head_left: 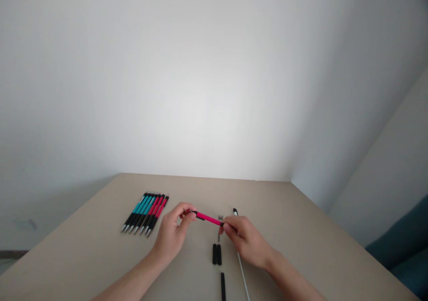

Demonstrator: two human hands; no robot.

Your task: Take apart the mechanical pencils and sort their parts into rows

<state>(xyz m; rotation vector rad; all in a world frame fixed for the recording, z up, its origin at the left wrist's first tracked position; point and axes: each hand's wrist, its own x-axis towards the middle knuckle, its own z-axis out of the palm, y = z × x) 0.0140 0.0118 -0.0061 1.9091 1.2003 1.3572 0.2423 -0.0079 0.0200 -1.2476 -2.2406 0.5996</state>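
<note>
My left hand (pixel 174 234) and my right hand (pixel 245 238) hold a pink pen barrel (pixel 209 219) between them above the table. The left fingers pinch its upper end, and the right fingers pinch its lower end. Below the barrel lie two short black grip sleeves (pixel 217 254) side by side and a black pen part (pixel 222 286). A thin white refill (pixel 243 278) lies partly under my right hand, its black tip (pixel 235 211) showing beyond the fingers. A small metal piece (pixel 220 217) sits just behind the barrel.
A row of several teal and pink pens (pixel 146 213) lies side by side on the beige table (pixel 100 238), to the left of my hands. White walls rise behind the table. A dark teal seat (pixel 406 256) shows at the lower right.
</note>
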